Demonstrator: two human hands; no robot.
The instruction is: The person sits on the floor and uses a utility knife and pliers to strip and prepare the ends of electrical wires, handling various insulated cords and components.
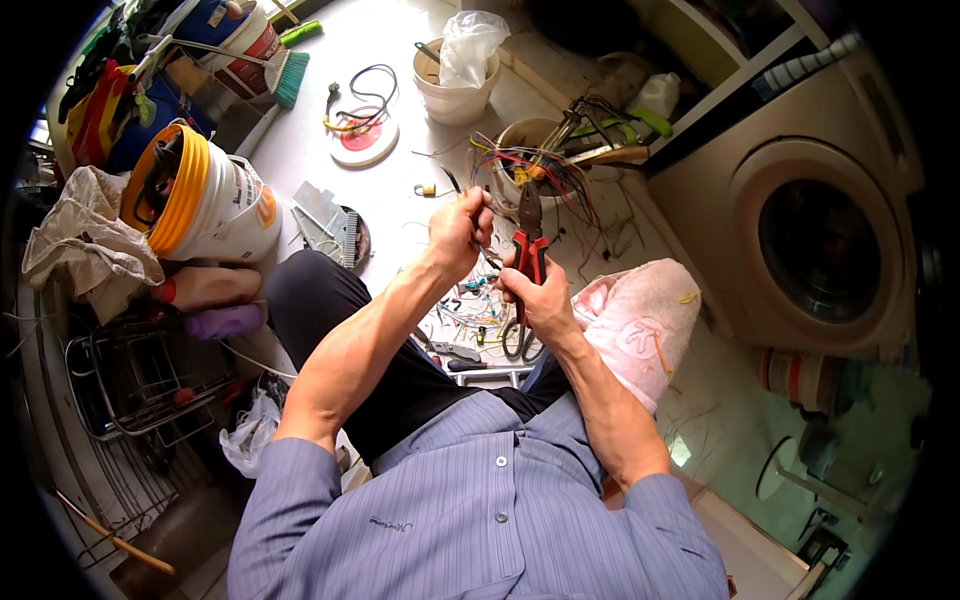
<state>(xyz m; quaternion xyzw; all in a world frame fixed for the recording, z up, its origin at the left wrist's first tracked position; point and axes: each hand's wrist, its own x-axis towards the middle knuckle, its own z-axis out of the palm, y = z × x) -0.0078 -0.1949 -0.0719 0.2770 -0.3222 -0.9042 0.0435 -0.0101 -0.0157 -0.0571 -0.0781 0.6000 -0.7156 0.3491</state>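
Observation:
My left hand is closed around a thin black cable, one end of which sticks up past my fingers. In my right hand is a pair of pliers with red and black handles, its jaws pointing up and away from me. The jaws stand to the right of my left hand, apart from it. The cable's lower part runs down toward my right fingers; I cannot tell whether they touch it. Below both hands lie many small wire pieces, along with dark-handled scissors.
Wires spill from a bucket beyond my hands. A white bucket holds a plastic bag. Coiled cable lies by a round lid. To the left stands a yellow-rimmed bucket; at right, a washing machine. A pink towel covers my right knee.

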